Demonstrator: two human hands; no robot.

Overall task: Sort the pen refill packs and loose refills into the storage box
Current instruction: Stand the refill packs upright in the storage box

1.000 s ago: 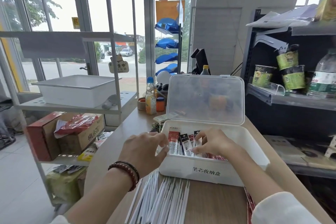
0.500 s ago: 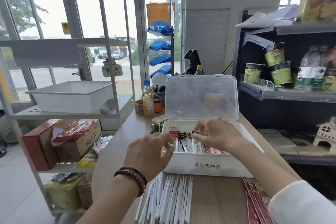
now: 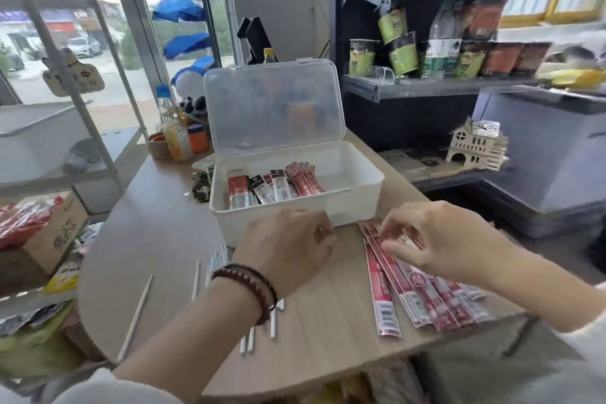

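Pinching at the fanned refill packs (image 3: 426, 298) near-right of the storage box (image 3: 360, 203), your right hand (image 3: 449, 239) might snag a few and scatter the rest. Left hand (image 3: 288, 246) is curled, can't tell if it's holding anything.

**Layout: table, lower centre of frame**

Table (image 3: 157, 239) fills the lower centre. Storage box (image 3: 357, 193) stands on it at mid-frame, with its lid (image 3: 272, 108) upright behind it. Refill packs (image 3: 272, 188) lean in the box's left half. Further packs (image 3: 426, 302) fan out on the table at lower right, before the box, with the right hand (image 3: 439, 239) over their upper ends. Left hand (image 3: 288, 246) is just before the box's front wall. Loose refills (image 3: 134, 318) lie at lower left. Bottle (image 3: 175, 131) stands behind and left of the box. Shelf (image 3: 426, 88) is at upper right.
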